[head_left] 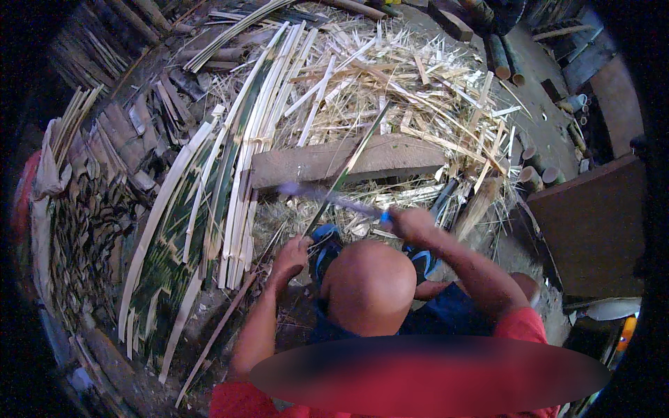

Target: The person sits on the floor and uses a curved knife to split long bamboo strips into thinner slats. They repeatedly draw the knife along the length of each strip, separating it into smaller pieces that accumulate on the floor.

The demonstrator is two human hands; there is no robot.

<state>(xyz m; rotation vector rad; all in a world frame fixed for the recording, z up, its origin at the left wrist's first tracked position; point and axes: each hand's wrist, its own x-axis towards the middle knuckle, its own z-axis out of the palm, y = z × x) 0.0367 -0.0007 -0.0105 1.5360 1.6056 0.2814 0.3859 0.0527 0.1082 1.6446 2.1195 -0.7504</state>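
Bamboo strip slanting up from the left hand across the wooden block.

Its lower end sits inside the left hand's curled fingers, clamped tight near the knee. Just right of it, the right hand is fisted round a blue-handled blade, blurred, whose edge meets the strip just above the left-hand grip. Split slats lie fanned out to the left, shavings heaped behind the block.

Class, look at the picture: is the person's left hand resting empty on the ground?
No. The left hand grips a thin bamboo strip that slants up across the wooden block.
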